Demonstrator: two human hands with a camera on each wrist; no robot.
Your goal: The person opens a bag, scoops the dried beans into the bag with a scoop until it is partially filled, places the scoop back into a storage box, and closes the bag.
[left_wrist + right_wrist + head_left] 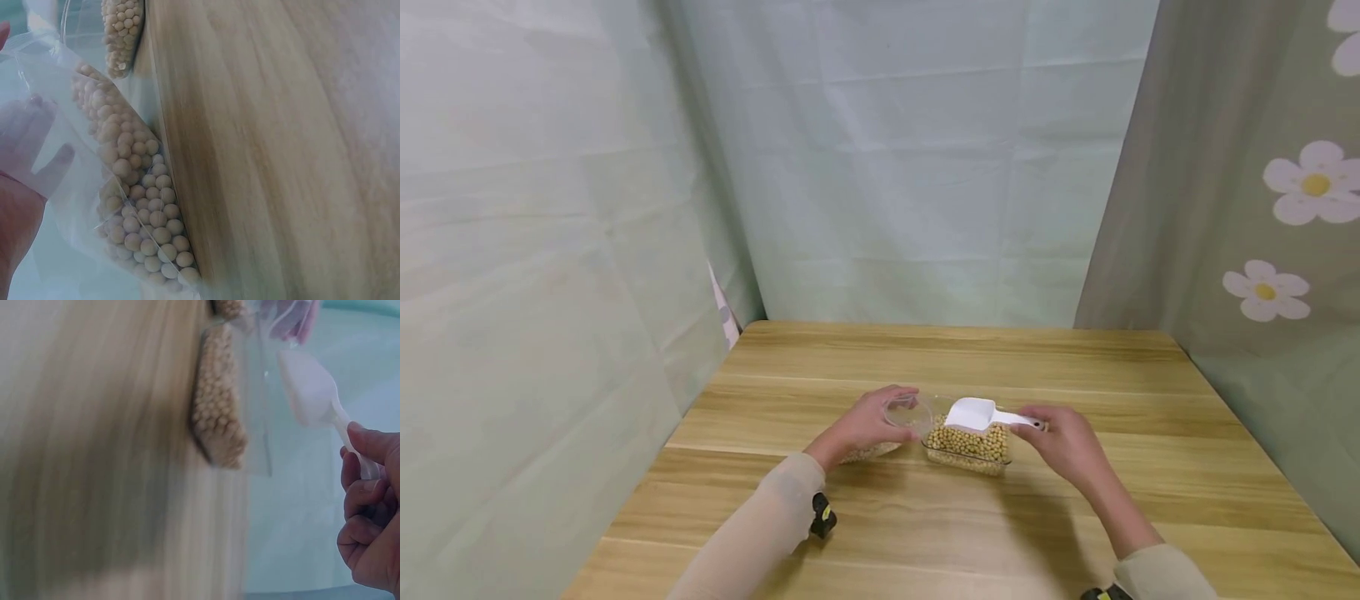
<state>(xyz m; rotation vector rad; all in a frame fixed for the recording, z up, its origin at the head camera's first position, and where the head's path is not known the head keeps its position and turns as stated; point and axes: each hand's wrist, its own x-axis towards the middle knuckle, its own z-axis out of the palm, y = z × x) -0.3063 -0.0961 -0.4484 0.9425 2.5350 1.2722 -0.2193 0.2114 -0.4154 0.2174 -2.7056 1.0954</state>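
Observation:
My left hand [876,418] grips the upper part of a clear plastic bag [134,206] whose round mouth gapes toward the right. Pale yellow beans fill the lower part of the bag, which rests on the table. Beside it stands a clear rectangular box [261,434] holding more of the same beans [966,442]. A white plastic scoop [972,414] is held over the box by my right hand [1063,437], thumb and fingers around its handle. The scoop's bowl points left, toward the bag's mouth, and no beans show in it.
Underneath lies a wood-grain table [820,358]. Pale green cloth [917,167] hangs behind it and at the left, and a flowered curtain [1217,192] hangs at the right side.

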